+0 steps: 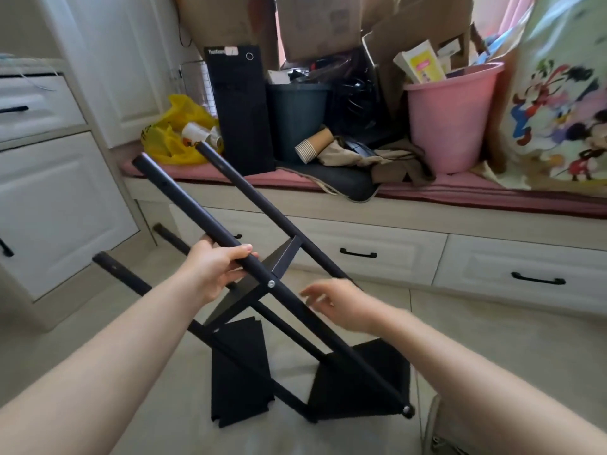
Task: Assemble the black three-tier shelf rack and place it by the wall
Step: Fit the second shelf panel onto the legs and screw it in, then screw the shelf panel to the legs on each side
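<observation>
The shelf rack (285,257) is part-built and tilted over the tiled floor (492,356), its lower end resting there just in front of the person; four posts carry two bolted shelves, so the frame seems roughly two-thirds done; a loose black panel (238,372) lying flat beneath is probably the third tier, not yet fitted, and standing the rack by a wall is also left; the left hand (216,267) grips one upper post (184,198), while the right hand (338,305), blurred, hovers with fingers loosely spread, holding nothing; behind runs a cushioned window seat (460,195) over white drawers (361,244), crowded with a pink bucket (453,119), cardboard boxes (315,24) and a yellow bag (177,136).
</observation>
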